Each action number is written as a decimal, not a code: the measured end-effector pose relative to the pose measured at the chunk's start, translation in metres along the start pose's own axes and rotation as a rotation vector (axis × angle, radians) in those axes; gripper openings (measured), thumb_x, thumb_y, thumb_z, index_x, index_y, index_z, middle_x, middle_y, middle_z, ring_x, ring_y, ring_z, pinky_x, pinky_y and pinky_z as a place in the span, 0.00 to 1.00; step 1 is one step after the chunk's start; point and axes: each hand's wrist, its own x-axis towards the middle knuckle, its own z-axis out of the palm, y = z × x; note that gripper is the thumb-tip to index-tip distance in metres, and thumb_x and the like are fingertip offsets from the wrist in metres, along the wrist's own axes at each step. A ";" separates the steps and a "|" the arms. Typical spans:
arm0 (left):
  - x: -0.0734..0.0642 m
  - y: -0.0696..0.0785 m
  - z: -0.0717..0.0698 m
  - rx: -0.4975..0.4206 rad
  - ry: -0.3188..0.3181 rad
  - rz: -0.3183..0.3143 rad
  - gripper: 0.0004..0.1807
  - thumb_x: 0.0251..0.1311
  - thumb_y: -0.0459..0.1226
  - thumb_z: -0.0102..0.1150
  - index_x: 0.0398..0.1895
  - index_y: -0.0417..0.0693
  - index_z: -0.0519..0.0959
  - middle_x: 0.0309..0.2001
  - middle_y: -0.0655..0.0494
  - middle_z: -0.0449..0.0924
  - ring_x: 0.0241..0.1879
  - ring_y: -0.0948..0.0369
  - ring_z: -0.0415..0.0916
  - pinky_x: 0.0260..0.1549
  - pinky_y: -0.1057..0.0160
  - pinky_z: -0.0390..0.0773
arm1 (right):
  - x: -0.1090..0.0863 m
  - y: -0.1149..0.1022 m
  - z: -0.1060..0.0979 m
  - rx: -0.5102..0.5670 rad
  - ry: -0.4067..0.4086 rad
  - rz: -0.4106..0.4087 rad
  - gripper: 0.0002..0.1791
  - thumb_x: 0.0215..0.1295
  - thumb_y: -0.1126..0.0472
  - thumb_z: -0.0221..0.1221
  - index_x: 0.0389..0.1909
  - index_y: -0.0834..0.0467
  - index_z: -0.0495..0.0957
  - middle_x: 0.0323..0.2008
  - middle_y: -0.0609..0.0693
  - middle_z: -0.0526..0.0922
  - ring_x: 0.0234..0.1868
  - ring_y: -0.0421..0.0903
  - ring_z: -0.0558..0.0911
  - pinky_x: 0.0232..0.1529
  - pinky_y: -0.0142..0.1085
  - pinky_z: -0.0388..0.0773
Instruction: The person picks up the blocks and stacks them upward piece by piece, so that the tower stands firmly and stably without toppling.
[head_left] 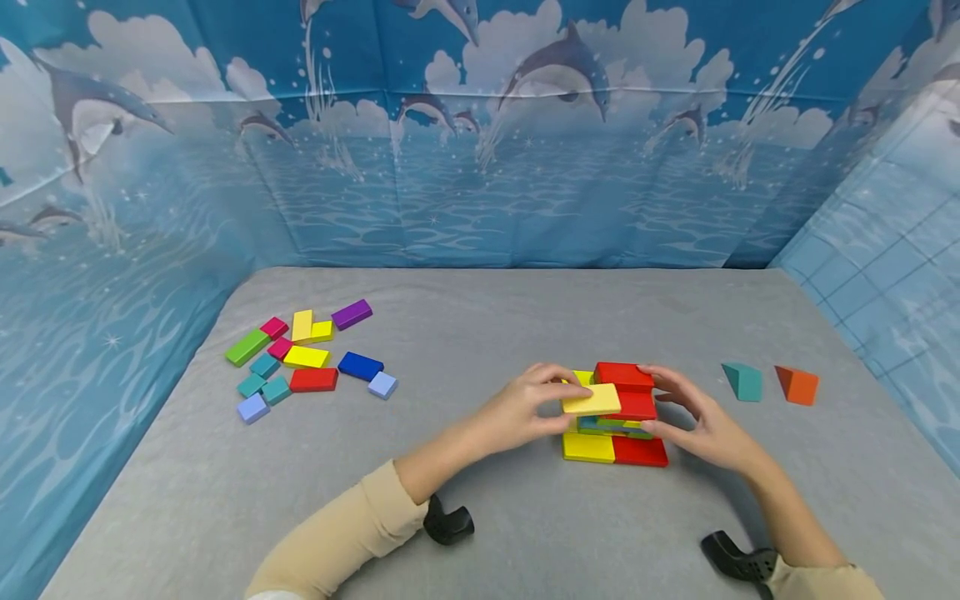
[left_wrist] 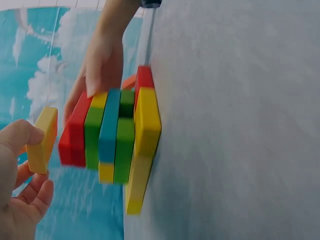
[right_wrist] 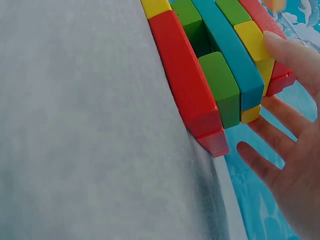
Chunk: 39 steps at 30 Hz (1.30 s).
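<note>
A multi-layer stack of wooden blocks stands right of centre, with red blocks on top and yellow and red ones at its base. My left hand pinches a pale yellow block between thumb and fingers. In the left wrist view this pale yellow block is held apart from the stack, above its red top layer. At the stack's right end is my right hand, thumb at the near corner and fingers spread along the end. The right wrist view shows the thumb against the upper layers.
Loose blocks in several colours, among them a red one and a purple one, lie on the grey cloth at left. A teal triangular block and an orange one stand to the right. A dolphin-print curtain hangs behind.
</note>
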 end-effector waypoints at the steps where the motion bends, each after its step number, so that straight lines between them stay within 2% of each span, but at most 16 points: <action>1: 0.004 0.002 0.003 0.016 -0.025 -0.004 0.17 0.56 0.32 0.58 0.51 0.43 0.78 0.50 0.51 0.72 0.50 0.59 0.66 0.48 0.75 0.68 | 0.000 0.000 0.000 0.001 0.002 0.004 0.41 0.48 0.75 0.64 0.65 0.61 0.58 0.61 0.36 0.63 0.56 0.30 0.65 0.50 0.22 0.67; 6: 0.019 0.006 0.014 0.106 -0.103 -0.013 0.18 0.59 0.35 0.56 0.53 0.46 0.77 0.52 0.53 0.71 0.52 0.60 0.64 0.50 0.77 0.64 | 0.000 0.001 0.001 0.009 0.004 -0.005 0.41 0.47 0.75 0.64 0.65 0.61 0.58 0.61 0.37 0.63 0.56 0.31 0.65 0.50 0.22 0.67; 9: 0.023 0.006 0.018 0.138 -0.105 0.011 0.17 0.59 0.35 0.56 0.53 0.46 0.77 0.51 0.53 0.71 0.51 0.60 0.65 0.50 0.77 0.64 | 0.000 0.002 0.000 0.008 -0.004 -0.028 0.41 0.48 0.76 0.64 0.65 0.62 0.58 0.61 0.37 0.63 0.56 0.31 0.65 0.50 0.22 0.66; 12: 0.025 0.004 0.022 0.179 -0.094 0.060 0.17 0.60 0.36 0.56 0.53 0.46 0.77 0.50 0.53 0.71 0.49 0.60 0.65 0.50 0.75 0.64 | 0.000 0.004 -0.001 0.015 -0.013 -0.053 0.41 0.47 0.77 0.63 0.65 0.63 0.58 0.62 0.37 0.62 0.57 0.31 0.65 0.50 0.22 0.67; 18: 0.029 -0.001 0.030 0.332 -0.015 0.169 0.17 0.58 0.40 0.58 0.51 0.48 0.78 0.50 0.52 0.70 0.46 0.60 0.66 0.48 0.70 0.65 | 0.000 0.005 -0.003 0.044 -0.030 -0.100 0.42 0.46 0.80 0.62 0.64 0.67 0.56 0.62 0.40 0.62 0.58 0.33 0.66 0.51 0.22 0.66; 23: 0.032 -0.003 0.036 0.427 0.055 0.192 0.16 0.57 0.43 0.59 0.49 0.52 0.80 0.53 0.53 0.70 0.51 0.60 0.66 0.53 0.68 0.63 | 0.001 0.005 -0.003 0.051 -0.035 -0.101 0.41 0.47 0.80 0.61 0.64 0.68 0.56 0.62 0.40 0.63 0.58 0.32 0.66 0.52 0.21 0.65; 26: 0.034 -0.004 0.039 0.408 0.059 0.171 0.16 0.58 0.43 0.58 0.49 0.52 0.80 0.56 0.52 0.69 0.57 0.59 0.64 0.58 0.66 0.60 | 0.000 0.005 -0.003 0.047 -0.033 -0.091 0.41 0.48 0.80 0.61 0.64 0.67 0.56 0.62 0.38 0.63 0.58 0.32 0.66 0.52 0.21 0.64; 31: 0.034 -0.004 0.040 0.292 0.033 0.092 0.16 0.58 0.42 0.59 0.50 0.51 0.79 0.60 0.50 0.67 0.63 0.56 0.58 0.62 0.62 0.55 | 0.000 0.005 -0.002 0.041 -0.032 -0.078 0.41 0.48 0.79 0.61 0.65 0.65 0.56 0.62 0.38 0.63 0.57 0.31 0.66 0.52 0.20 0.64; 35: 0.034 -0.005 0.040 0.228 0.015 0.053 0.17 0.58 0.42 0.59 0.51 0.50 0.79 0.61 0.50 0.66 0.63 0.55 0.58 0.63 0.61 0.54 | 0.000 0.004 -0.002 0.028 -0.027 -0.063 0.41 0.48 0.78 0.61 0.65 0.64 0.57 0.61 0.37 0.63 0.57 0.31 0.66 0.52 0.20 0.64; 39: 0.034 -0.004 0.040 0.181 0.011 0.044 0.18 0.57 0.41 0.60 0.51 0.49 0.78 0.60 0.50 0.67 0.62 0.56 0.59 0.63 0.64 0.55 | 0.000 0.002 -0.001 0.023 -0.022 -0.041 0.40 0.49 0.77 0.62 0.65 0.63 0.58 0.61 0.37 0.63 0.57 0.31 0.65 0.53 0.20 0.63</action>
